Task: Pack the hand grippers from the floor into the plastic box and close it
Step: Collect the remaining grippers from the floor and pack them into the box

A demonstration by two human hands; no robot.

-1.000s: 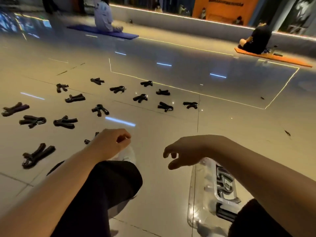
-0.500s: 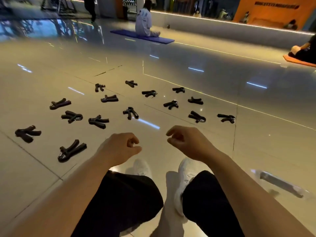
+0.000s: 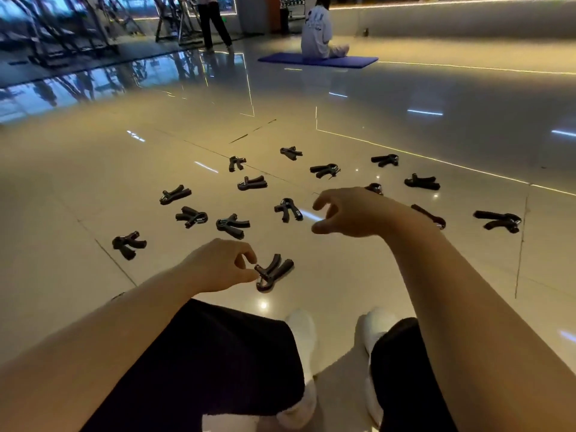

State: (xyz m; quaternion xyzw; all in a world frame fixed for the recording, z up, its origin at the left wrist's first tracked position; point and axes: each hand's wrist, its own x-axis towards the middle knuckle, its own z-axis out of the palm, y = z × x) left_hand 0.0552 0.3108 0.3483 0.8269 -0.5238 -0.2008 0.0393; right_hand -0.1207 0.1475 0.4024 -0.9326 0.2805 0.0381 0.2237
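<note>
Several black hand grippers lie scattered on the glossy tiled floor in front of me. The nearest hand gripper lies just ahead of my knees. My left hand is low beside it, thumb and forefinger pinched on its coil end while it rests on the floor. My right hand hovers further out with curled, parted fingers and holds nothing. It partly hides two grippers behind it, and another hand gripper lies just left of its fingertips. The plastic box is out of view.
My legs in black shorts and my white shoes fill the bottom of the view. A person sits on a blue mat at the back, another person stands further left, and gym machines line the back left.
The view has swung left and the plastic box has left the frame. My left hand dropped onto the nearest hand gripper. My right hand stretched forward over the scattered ones.
</note>
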